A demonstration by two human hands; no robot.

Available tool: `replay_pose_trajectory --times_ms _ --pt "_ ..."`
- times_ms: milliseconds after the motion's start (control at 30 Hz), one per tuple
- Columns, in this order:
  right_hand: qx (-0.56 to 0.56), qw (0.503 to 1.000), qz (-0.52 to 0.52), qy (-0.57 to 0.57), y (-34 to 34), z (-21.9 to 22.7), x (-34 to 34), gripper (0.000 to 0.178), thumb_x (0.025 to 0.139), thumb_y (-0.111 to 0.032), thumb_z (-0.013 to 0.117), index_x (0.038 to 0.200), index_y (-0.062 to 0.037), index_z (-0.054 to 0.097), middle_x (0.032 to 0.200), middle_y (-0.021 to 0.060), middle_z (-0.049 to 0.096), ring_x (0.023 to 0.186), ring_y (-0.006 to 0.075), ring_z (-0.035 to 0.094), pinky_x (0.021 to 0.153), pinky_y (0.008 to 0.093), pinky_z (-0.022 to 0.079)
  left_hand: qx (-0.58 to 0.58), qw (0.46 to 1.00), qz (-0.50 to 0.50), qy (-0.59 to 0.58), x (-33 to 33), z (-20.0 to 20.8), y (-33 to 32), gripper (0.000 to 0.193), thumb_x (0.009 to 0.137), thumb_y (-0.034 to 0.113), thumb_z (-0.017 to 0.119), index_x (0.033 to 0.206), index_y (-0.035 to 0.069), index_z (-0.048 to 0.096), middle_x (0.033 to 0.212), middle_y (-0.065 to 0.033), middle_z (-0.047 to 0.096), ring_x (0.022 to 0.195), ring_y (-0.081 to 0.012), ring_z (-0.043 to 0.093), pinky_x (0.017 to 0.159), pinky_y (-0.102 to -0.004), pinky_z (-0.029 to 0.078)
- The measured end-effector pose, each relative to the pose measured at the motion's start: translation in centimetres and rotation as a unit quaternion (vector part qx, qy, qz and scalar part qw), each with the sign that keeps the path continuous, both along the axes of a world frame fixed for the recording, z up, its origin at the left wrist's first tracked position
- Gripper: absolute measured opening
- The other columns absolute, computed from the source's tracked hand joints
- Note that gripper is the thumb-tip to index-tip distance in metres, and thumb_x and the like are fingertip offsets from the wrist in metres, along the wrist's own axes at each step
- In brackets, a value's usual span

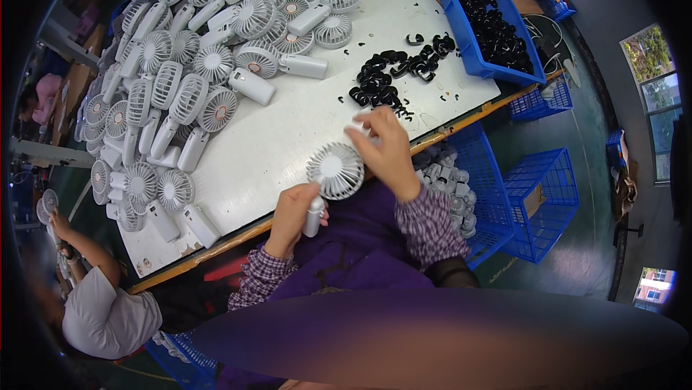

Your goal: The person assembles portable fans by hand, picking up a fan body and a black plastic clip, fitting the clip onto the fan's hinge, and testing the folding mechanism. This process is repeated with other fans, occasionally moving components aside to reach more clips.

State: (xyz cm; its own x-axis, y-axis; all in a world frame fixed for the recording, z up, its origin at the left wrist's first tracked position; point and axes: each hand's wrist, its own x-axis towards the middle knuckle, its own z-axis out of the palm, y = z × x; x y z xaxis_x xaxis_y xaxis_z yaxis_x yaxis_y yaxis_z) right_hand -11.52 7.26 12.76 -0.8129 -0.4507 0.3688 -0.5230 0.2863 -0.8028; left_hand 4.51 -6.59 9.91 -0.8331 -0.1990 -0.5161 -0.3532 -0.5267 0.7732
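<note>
My left hand (pixel 290 218) is wrapped round the handle of a white handheld fan (pixel 333 165), its round ribbed head tilted up past the table's front edge. Just above the fan head is my right hand (pixel 386 146), thumb and fingers drawn together in a pinch. Something small and whitish shows at those fingertips, too little of it to name. Beyond the right hand, several small black curved pieces (pixel 376 81) lie in a loose heap on the white table (pixel 288 127), with tiny black scraps around them.
A big pile of white handheld fans (pixel 213 62) covers the table's left side. At the far right stands a blue tray (pixel 472 62) of black pieces. Blue crates (pixel 546 199) sit below on the right, one holding white parts (pixel 461 199). Another person (pixel 115 311) works at lower left.
</note>
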Motion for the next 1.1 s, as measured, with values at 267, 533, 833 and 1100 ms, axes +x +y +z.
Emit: replay_pose_trajectory --times_ms 267,533,833,1100 --pt "0.216 0.964 -0.036 0.151 -3.6 -4.3 -9.2 0.008 0.076 -0.010 0.063 0.080 -0.0031 0.062 0.076 0.0106 0.058 0.066 0.0272 0.060 0.061 0.0386 0.049 0.002 0.990 0.041 0.132 1.2 0.5 -1.9 0.027 0.090 0.024 0.058 0.100 -0.001 0.054 0.083 -0.0095 0.061 0.071 -0.0152 0.061 0.065 -0.0281 0.053" --pt "-0.114 0.910 0.066 -0.392 -1.7 -0.2 -11.3 0.007 0.086 -0.008 0.060 0.088 -0.0030 0.056 0.078 0.0107 0.066 0.051 0.0092 0.055 0.041 0.0205 0.037 0.010 0.987 0.027 0.157 1.7 0.5 -2.0 0.026 0.092 0.022 0.056 0.103 -0.001 0.051 0.086 -0.0128 0.063 0.072 -0.0184 0.064 0.068 -0.0297 0.053" --pt "-0.374 0.723 0.194 -0.548 0.1 -2.7 4.1 0.002 0.085 0.001 0.059 0.084 -0.0007 0.057 0.076 0.0142 0.065 0.053 0.0153 0.057 0.046 0.0222 0.045 -0.255 0.937 0.062 0.229 -3.2 -0.6 -0.9 0.037 0.084 0.031 0.068 0.100 0.001 0.053 0.080 -0.0059 0.062 0.069 -0.0093 0.056 0.063 -0.0245 0.046" --pt "-0.293 0.804 0.133 -0.499 0.5 -2.9 7.3 0.009 0.089 -0.005 0.060 0.092 0.0001 0.054 0.070 0.0089 0.061 0.051 0.0106 0.056 0.044 0.0191 0.043 -0.374 0.900 0.092 0.205 -3.4 -0.2 0.9 0.028 0.084 0.027 0.068 0.086 0.000 0.060 0.067 -0.0051 0.061 0.060 -0.0083 0.056 0.053 -0.0236 0.045"
